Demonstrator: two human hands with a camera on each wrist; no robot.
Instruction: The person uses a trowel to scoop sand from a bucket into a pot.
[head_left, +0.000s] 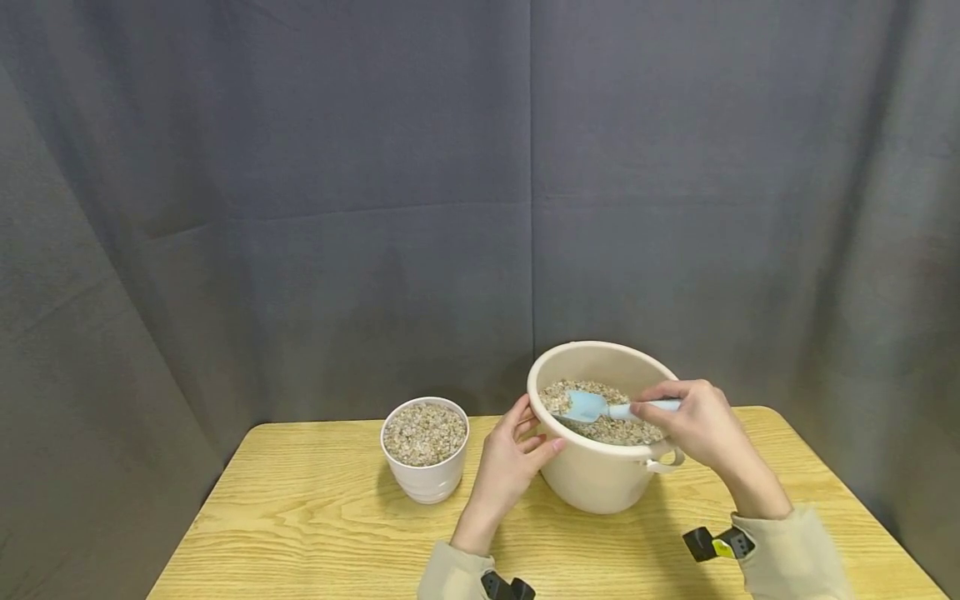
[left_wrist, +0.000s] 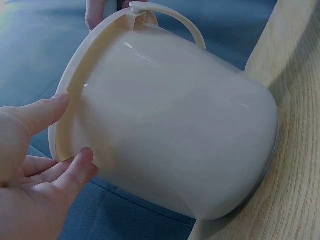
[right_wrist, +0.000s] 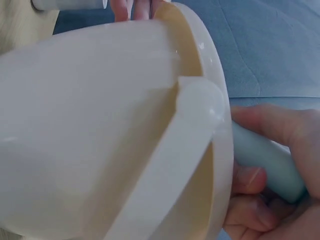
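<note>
A cream bucket (head_left: 592, 479) stands tilted on the table, partly filled with tan granules (head_left: 618, 431). At its left side my left hand (head_left: 504, 462) holds the rim, thumb and fingers spread along it; the left wrist view shows these fingers (left_wrist: 75, 172) against the bucket wall. My right hand (head_left: 693, 421) grips the handle of a light blue trowel (head_left: 587, 407) over the bucket's right rim. The trowel's blade lies inside the bucket at the granules, with some on its tip. In the right wrist view the bucket rim hides the blade, leaving the blue handle (right_wrist: 270, 162) visible.
Left of the bucket stands a white pot (head_left: 427, 483) filled nearly to its rim with similar granules. A bail handle (head_left: 666, 461) hangs at the bucket's front right. Behind the wood-grain table (head_left: 300, 517) hangs a dark grey curtain (head_left: 375, 208).
</note>
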